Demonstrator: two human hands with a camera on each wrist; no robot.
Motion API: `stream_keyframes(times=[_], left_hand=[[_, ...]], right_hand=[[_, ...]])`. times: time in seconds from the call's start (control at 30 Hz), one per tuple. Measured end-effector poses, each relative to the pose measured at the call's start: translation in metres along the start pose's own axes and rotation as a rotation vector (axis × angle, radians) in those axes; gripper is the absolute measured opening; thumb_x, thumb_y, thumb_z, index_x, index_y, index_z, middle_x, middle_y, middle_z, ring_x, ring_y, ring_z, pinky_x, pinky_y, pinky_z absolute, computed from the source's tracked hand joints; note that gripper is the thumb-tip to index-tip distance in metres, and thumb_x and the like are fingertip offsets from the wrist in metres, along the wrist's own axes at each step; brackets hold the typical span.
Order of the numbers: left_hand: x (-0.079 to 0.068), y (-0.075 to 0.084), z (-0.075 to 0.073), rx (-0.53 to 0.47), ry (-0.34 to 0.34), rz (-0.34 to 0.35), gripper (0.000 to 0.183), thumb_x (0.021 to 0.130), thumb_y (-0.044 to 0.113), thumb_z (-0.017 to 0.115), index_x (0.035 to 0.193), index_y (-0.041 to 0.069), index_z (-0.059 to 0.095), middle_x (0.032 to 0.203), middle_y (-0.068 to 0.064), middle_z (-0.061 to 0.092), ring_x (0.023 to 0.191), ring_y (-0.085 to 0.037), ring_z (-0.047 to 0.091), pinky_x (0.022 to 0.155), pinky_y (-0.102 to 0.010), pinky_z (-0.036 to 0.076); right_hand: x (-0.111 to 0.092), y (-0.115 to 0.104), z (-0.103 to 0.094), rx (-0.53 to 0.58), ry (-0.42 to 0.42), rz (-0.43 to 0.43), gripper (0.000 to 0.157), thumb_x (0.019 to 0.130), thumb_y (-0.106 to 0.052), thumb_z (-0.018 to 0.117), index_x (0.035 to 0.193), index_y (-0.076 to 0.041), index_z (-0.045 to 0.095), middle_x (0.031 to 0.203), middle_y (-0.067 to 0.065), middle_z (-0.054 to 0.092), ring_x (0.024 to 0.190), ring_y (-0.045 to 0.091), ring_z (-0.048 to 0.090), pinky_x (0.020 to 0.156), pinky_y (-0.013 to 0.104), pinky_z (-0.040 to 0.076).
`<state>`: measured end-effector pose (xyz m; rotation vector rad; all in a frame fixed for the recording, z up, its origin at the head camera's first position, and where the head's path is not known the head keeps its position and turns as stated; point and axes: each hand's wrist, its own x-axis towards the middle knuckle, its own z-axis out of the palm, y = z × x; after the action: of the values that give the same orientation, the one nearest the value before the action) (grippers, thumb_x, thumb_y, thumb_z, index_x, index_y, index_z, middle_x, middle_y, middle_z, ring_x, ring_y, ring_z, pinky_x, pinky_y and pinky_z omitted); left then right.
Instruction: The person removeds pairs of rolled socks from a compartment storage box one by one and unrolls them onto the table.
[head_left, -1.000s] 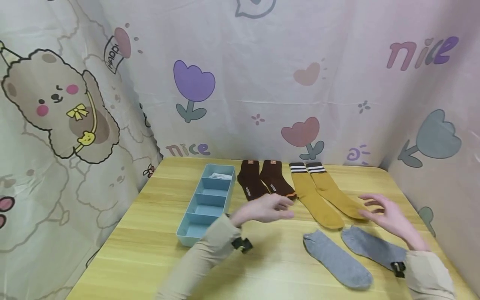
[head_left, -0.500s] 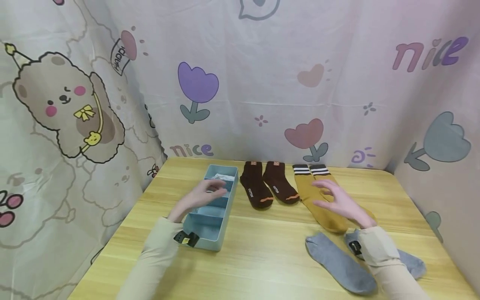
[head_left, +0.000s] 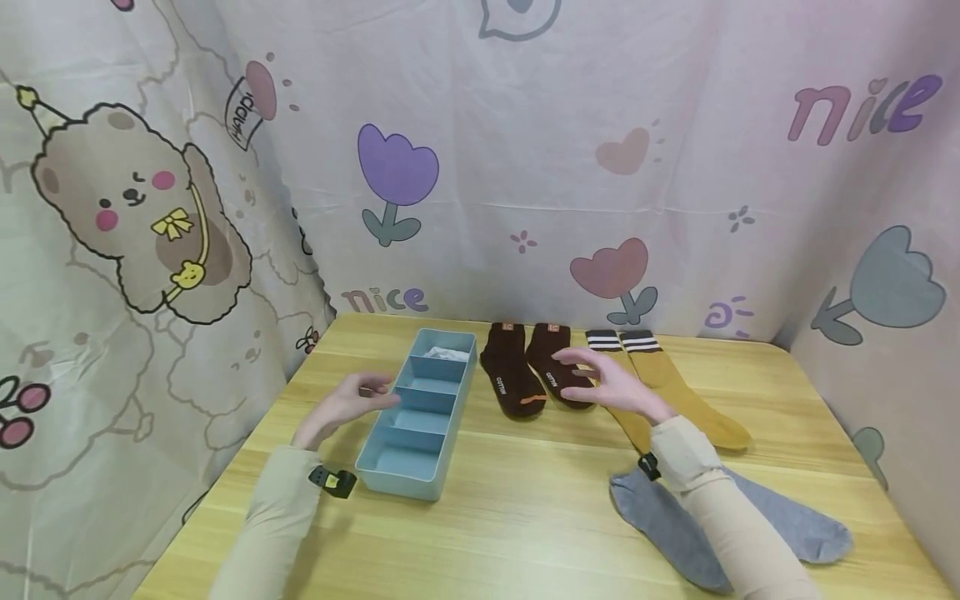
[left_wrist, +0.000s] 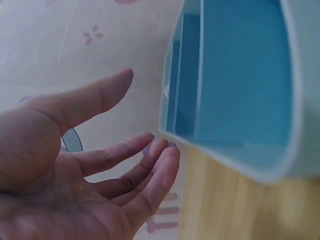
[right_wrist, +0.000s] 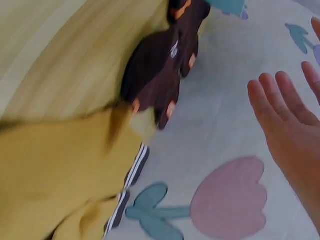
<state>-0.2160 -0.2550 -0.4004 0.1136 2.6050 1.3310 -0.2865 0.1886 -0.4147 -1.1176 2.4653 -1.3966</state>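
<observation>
My left hand (head_left: 348,407) hovers beside the left side of a blue box (head_left: 442,450) with compartments in a row. Its fingers are relaxed and hold nothing, as the left wrist view also shows. A white item (head_left: 447,354) lies in the box's farthest compartment. My right hand (head_left: 611,385) is raised over the brown sock (head_left: 550,358) on the right and the near yellow sock, fingers loosely spread and nothing in them. Another brown sock (head_left: 510,375) lies to its left. The yellow socks (head_left: 693,400) have striped cuffs and are partly hidden by the hand and arm.
Two grey socks (head_left: 660,512) lie at the front right, partly under my right forearm. Everything rests on a wooden table (head_left: 517,517). A printed curtain (head_left: 487,208) hangs behind and along both sides.
My left hand has swung left, across the box to its outer side. My right hand has moved left from beyond the yellow socks to over the brown ones. No sock has been picked up.
</observation>
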Motion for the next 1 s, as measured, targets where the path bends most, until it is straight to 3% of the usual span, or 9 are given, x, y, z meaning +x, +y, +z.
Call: stream_keyframes(times=[0.13, 0.33, 0.5, 0.67, 0.8, 1.0], left_hand=[[0.000, -0.009, -0.001, -0.004, 0.017, -0.005, 0.059, 0.093, 0.019, 0.071, 0.136, -0.015, 0.051, 0.129, -0.031, 0.059, 0.117, -0.036, 0.059, 0.098, -0.044, 0.053], [0.005, -0.017, 0.003, -0.058, 0.046, -0.007, 0.043, 0.093, 0.011, 0.069, 0.124, -0.017, 0.059, 0.117, -0.030, 0.068, 0.101, -0.024, 0.069, 0.088, -0.038, 0.061], [0.006, -0.019, 0.005, -0.073, 0.068, -0.045, 0.036, 0.094, 0.006, 0.066, 0.120, -0.019, 0.061, 0.110, -0.031, 0.071, 0.094, -0.033, 0.074, 0.082, -0.042, 0.063], [0.008, -0.017, 0.005, -0.074, 0.092, -0.091, 0.033, 0.092, 0.003, 0.067, 0.119, -0.016, 0.064, 0.109, -0.032, 0.072, 0.094, -0.038, 0.074, 0.078, -0.040, 0.063], [0.009, -0.016, 0.005, -0.091, 0.074, -0.082, 0.033, 0.092, 0.002, 0.067, 0.118, -0.017, 0.064, 0.109, -0.033, 0.071, 0.090, -0.036, 0.076, 0.074, -0.037, 0.064], [0.007, -0.015, 0.001, -0.115, 0.028, -0.063, 0.033, 0.090, 0.000, 0.069, 0.117, -0.019, 0.064, 0.106, -0.034, 0.071, 0.082, -0.029, 0.076, 0.071, -0.037, 0.064]], right_hand=[[0.016, -0.003, 0.009, 0.101, -0.061, 0.001, 0.059, 0.089, -0.005, 0.074, 0.141, 0.006, 0.049, 0.145, 0.026, 0.052, 0.136, 0.046, 0.047, 0.115, 0.060, 0.038], [0.037, -0.004, 0.022, 0.167, -0.115, 0.011, 0.059, 0.089, -0.005, 0.074, 0.142, 0.004, 0.049, 0.147, 0.025, 0.052, 0.138, 0.043, 0.047, 0.115, 0.062, 0.035], [0.052, -0.005, 0.032, 0.136, -0.150, 0.009, 0.060, 0.090, -0.008, 0.074, 0.143, 0.003, 0.049, 0.147, 0.024, 0.052, 0.139, 0.041, 0.048, 0.115, 0.062, 0.035], [0.068, -0.007, 0.042, 0.109, -0.175, 0.025, 0.057, 0.090, -0.008, 0.074, 0.143, -0.003, 0.052, 0.145, 0.018, 0.056, 0.138, 0.036, 0.050, 0.116, 0.055, 0.040], [0.083, -0.008, 0.049, 0.168, -0.226, 0.014, 0.057, 0.090, 0.000, 0.071, 0.143, -0.002, 0.051, 0.147, 0.019, 0.054, 0.139, 0.038, 0.048, 0.117, 0.052, 0.040], [0.107, -0.006, 0.057, 0.250, -0.286, -0.010, 0.058, 0.091, 0.008, 0.065, 0.145, 0.008, 0.043, 0.149, 0.032, 0.046, 0.140, 0.046, 0.044, 0.117, 0.057, 0.037]])
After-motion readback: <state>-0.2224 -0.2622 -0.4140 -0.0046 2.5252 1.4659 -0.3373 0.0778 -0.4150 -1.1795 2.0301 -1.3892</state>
